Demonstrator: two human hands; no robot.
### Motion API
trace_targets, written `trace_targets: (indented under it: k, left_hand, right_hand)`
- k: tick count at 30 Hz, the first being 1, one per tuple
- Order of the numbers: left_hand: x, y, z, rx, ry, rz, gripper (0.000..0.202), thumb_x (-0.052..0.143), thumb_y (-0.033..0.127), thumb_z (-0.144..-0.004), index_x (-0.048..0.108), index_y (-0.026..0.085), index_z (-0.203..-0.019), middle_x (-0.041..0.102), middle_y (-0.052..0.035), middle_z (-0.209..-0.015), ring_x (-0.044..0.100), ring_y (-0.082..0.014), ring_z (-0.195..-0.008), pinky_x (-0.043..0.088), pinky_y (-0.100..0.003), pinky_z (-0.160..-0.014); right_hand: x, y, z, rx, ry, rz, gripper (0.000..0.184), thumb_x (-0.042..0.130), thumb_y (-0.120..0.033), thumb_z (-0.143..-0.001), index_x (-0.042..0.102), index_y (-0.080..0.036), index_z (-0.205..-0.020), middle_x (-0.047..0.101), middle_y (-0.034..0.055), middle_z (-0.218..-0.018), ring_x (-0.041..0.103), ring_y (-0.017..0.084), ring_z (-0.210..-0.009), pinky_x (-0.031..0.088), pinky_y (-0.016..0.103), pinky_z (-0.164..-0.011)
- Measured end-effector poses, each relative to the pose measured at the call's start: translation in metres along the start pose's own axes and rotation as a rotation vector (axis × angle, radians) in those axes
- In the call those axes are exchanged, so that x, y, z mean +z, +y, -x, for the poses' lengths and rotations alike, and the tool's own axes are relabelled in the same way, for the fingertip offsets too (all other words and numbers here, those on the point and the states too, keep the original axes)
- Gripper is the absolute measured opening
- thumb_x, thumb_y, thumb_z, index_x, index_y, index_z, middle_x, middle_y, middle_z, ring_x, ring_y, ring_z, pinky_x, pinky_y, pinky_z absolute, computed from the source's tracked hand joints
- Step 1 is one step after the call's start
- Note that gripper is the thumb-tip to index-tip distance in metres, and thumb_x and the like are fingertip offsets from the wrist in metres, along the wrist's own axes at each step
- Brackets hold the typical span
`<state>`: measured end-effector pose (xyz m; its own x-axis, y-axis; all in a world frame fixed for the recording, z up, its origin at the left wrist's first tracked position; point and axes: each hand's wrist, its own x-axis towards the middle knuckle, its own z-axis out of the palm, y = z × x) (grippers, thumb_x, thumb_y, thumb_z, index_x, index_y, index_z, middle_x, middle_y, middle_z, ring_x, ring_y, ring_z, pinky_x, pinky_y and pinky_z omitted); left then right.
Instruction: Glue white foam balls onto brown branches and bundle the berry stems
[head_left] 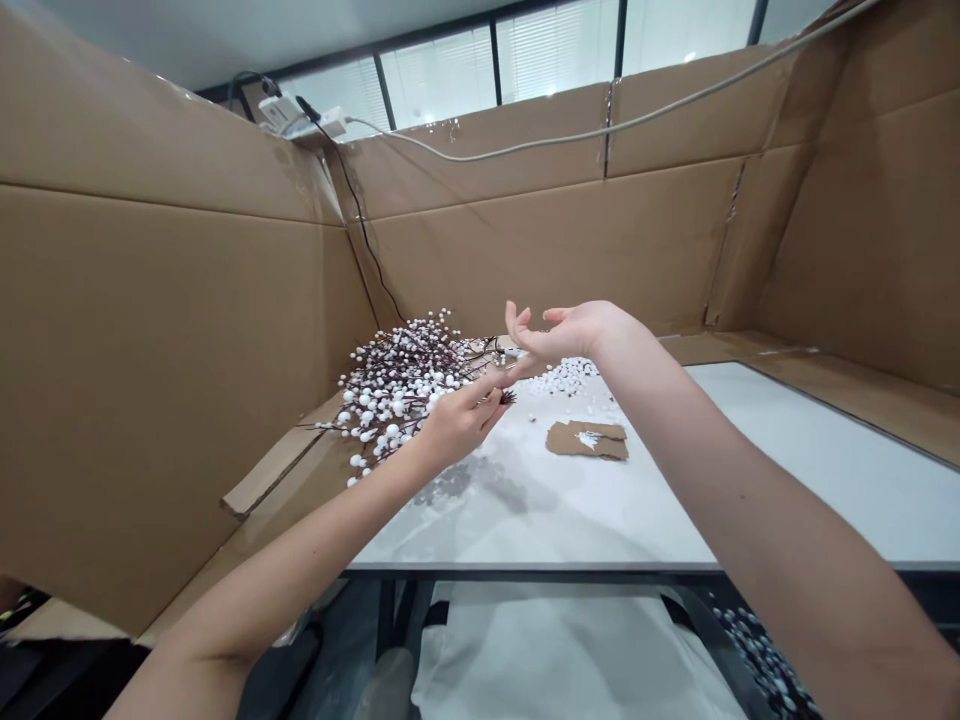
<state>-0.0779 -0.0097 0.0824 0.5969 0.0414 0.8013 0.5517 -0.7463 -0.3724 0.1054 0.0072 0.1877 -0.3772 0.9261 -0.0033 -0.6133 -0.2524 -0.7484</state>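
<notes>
My left hand (466, 418) is closed around a bunch of thin dark brown stems, whose cut ends (508, 397) stick out past the fingers. Left of and behind that hand spreads a large mass of artificial berry branches (405, 375) with white berries on brown twigs. Which of these branches belong to the held stems I cannot tell. Just above and right of it, my right hand (566, 332) is turned palm up, fingers apart and lightly bent. Its lower fingers reach the left fingertips and overlap them in view. I see nothing gripped in the right hand.
Loose white berries (566, 376) lie behind the hands on the white table (525, 535). A torn cardboard piece (570, 440) bears white glue-like stuff (589, 439). Cardboard walls (540, 230) surround the table; a pale cable (525, 152) runs along the top. More berry branches (757, 645) are below, right.
</notes>
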Motion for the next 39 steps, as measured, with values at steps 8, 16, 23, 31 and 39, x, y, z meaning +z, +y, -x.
trace_targets:
  k: [8,16,23,31,39]
  left_hand:
    - [-0.007,0.006,-0.003,0.004,-0.034,0.118,0.013,0.05,0.013,-0.081,0.059,0.013,-0.073,0.068,-0.0082,-0.085,0.065,-0.0101,-0.068,0.052,-0.017,-0.061]
    - [-0.021,-0.001,-0.026,0.216,-0.331,0.117,0.018,0.047,0.02,-0.083,0.061,0.013,-0.074,0.066,-0.0005,-0.072,0.059,-0.0064,-0.05,0.042,-0.018,-0.043]
    - [-0.021,-0.006,-0.035,0.257,-0.41,0.127,0.021,0.041,0.019,-0.086,0.06,0.012,-0.091,0.063,0.0009,-0.063,0.057,-0.0061,-0.05,0.043,-0.018,-0.046]
    - [-0.029,0.011,-0.03,0.157,-0.283,0.374,0.017,0.052,0.015,-0.08,0.054,0.011,-0.096,0.061,0.002,-0.058,0.057,-0.0062,-0.05,0.046,-0.014,-0.049]
    - [-0.047,0.023,-0.029,0.019,-0.187,0.485,0.024,0.062,0.01,-0.072,0.058,0.012,-0.096,0.069,-0.0029,-0.065,0.065,-0.0112,-0.059,0.054,-0.015,-0.055]
  right_hand:
    - [-0.014,0.008,0.033,0.466,0.166,-0.765,0.053,0.02,-0.029,-0.089,-0.004,-0.025,-0.136,-0.003,0.0186,-0.142,0.063,0.009,-0.071,0.053,0.023,-0.044]
    - [-0.022,0.018,0.05,0.432,0.073,-0.75,0.044,0.023,-0.025,-0.09,0.011,-0.021,-0.132,0.019,0.0156,-0.135,0.061,0.007,-0.073,0.055,0.024,-0.058]
    - [-0.035,0.023,0.067,0.427,0.005,-0.736,0.04,0.023,-0.029,-0.091,0.016,-0.017,-0.129,0.038,0.0123,-0.124,0.06,0.01,-0.088,0.055,0.021,-0.058]
    - [-0.058,0.042,0.098,0.303,-0.08,-0.307,0.035,0.027,-0.028,-0.088,0.046,-0.01,-0.111,0.059,0.0135,-0.109,0.063,0.009,-0.086,0.05,0.014,-0.056]
    - [-0.08,0.069,0.102,-0.488,0.068,0.404,0.02,0.05,-0.021,-0.083,0.047,-0.026,-0.102,0.064,0.0055,-0.102,0.063,0.012,-0.069,0.051,0.023,-0.056]
